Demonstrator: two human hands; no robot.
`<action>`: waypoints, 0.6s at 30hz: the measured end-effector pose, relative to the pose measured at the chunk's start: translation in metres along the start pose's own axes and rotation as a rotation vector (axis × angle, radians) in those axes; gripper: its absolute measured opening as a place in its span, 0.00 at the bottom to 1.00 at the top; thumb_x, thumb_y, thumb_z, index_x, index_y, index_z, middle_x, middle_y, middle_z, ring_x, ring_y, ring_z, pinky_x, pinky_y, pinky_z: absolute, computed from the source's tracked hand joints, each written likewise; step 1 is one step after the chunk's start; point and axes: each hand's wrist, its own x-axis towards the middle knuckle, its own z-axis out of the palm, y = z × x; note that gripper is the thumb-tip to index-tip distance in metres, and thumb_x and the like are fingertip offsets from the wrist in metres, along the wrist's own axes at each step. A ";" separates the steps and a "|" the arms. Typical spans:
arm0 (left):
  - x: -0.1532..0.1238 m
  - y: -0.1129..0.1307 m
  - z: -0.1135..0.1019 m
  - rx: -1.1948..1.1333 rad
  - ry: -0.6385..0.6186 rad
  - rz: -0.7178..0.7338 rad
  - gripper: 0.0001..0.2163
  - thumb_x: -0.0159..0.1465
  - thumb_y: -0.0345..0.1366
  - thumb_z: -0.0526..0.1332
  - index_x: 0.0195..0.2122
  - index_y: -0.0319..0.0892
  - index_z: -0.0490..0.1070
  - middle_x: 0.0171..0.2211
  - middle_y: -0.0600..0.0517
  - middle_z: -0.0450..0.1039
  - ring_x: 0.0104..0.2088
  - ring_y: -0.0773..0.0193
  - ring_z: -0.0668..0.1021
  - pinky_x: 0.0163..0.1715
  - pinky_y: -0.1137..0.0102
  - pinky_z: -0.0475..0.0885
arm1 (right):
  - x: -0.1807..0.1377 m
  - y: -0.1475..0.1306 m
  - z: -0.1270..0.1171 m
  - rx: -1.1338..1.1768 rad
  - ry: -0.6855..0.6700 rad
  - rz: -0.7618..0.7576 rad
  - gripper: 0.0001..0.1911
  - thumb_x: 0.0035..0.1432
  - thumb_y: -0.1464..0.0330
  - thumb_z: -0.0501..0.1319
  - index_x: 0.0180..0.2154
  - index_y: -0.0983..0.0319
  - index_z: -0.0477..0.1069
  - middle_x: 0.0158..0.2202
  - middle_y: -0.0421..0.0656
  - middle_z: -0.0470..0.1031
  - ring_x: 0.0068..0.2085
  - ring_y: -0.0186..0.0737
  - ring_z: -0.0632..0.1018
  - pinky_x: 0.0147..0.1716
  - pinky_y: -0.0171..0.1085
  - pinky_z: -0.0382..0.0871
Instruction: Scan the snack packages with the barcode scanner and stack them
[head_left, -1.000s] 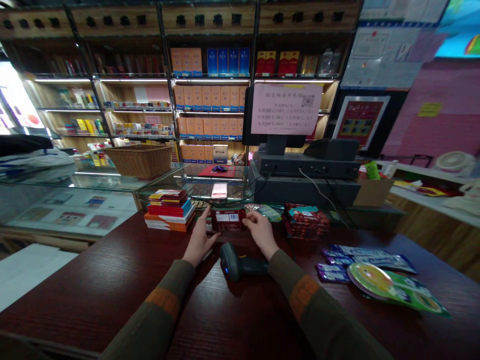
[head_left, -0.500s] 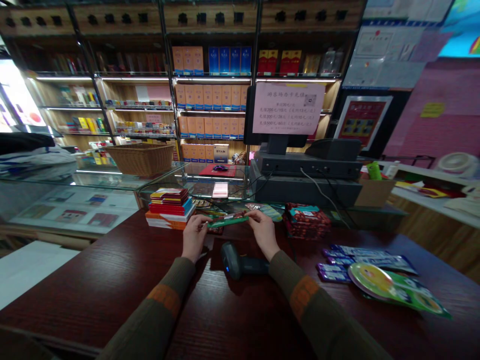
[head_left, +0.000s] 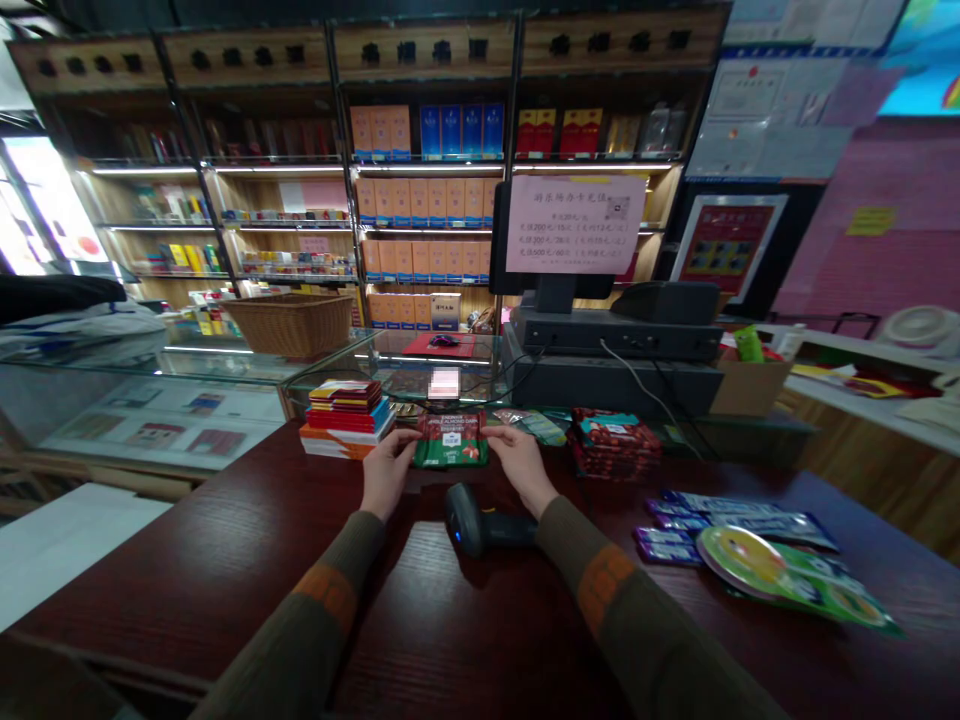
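Observation:
A small red and green snack packet (head_left: 451,442), its label mentioning almond, is held upright with its printed front facing me. My left hand (head_left: 388,474) pinches its left edge, and my right hand (head_left: 520,463) pinches the right edge. Just below the packet a dark handheld barcode scanner (head_left: 480,525) lies on the table, its handle reaching under my right wrist. Left of my left hand stands a stack of boxes (head_left: 346,420) in red, orange and white. To the right of my right hand is a pile of brownish-red packets (head_left: 615,440).
Purple-wrapped bars (head_left: 735,520) and a green package with a round yellow top (head_left: 795,575) lie on the dark wooden table (head_left: 465,640) at right. Behind are a cash register (head_left: 611,345), a wicker basket (head_left: 292,325) and a glass counter (head_left: 180,420).
The packet has turned from nearly edge-on to showing its printed front. Both hands keep their pinch on its sides. My view has shifted slightly.

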 end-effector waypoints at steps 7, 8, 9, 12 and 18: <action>0.011 -0.012 -0.015 0.082 -0.071 0.000 0.15 0.62 0.41 0.59 0.45 0.44 0.79 0.38 0.50 0.83 0.38 0.58 0.82 0.43 0.64 0.76 | 0.007 -0.008 0.016 -0.032 -0.072 0.030 0.15 0.55 0.69 0.60 0.41 0.61 0.81 0.45 0.47 0.83 0.46 0.45 0.82 0.54 0.46 0.72; 0.014 -0.012 -0.018 0.093 -0.087 0.010 0.15 0.62 0.39 0.58 0.46 0.43 0.79 0.41 0.50 0.83 0.41 0.57 0.83 0.46 0.63 0.76 | 0.007 -0.010 0.019 -0.027 -0.089 0.040 0.15 0.55 0.69 0.60 0.42 0.62 0.81 0.46 0.47 0.83 0.46 0.44 0.82 0.54 0.46 0.72; 0.016 -0.012 -0.020 0.100 -0.106 0.014 0.17 0.61 0.37 0.57 0.49 0.43 0.78 0.44 0.49 0.83 0.45 0.57 0.82 0.49 0.62 0.76 | 0.008 -0.012 0.021 -0.021 -0.104 0.051 0.15 0.55 0.70 0.60 0.43 0.62 0.81 0.46 0.48 0.83 0.47 0.44 0.82 0.55 0.45 0.71; 0.023 -0.011 -0.027 0.090 -0.172 0.011 0.24 0.60 0.30 0.53 0.57 0.42 0.73 0.50 0.47 0.80 0.52 0.57 0.80 0.56 0.60 0.73 | 0.011 -0.017 0.029 -0.004 -0.132 0.084 0.16 0.54 0.70 0.60 0.44 0.61 0.81 0.48 0.47 0.82 0.49 0.44 0.81 0.57 0.45 0.69; 0.027 -0.011 -0.033 0.192 -0.273 0.110 0.31 0.58 0.31 0.57 0.66 0.40 0.61 0.60 0.43 0.71 0.60 0.56 0.74 0.63 0.57 0.66 | 0.019 -0.019 0.047 0.049 -0.215 0.169 0.14 0.52 0.66 0.65 0.41 0.61 0.82 0.44 0.45 0.83 0.48 0.45 0.80 0.55 0.44 0.69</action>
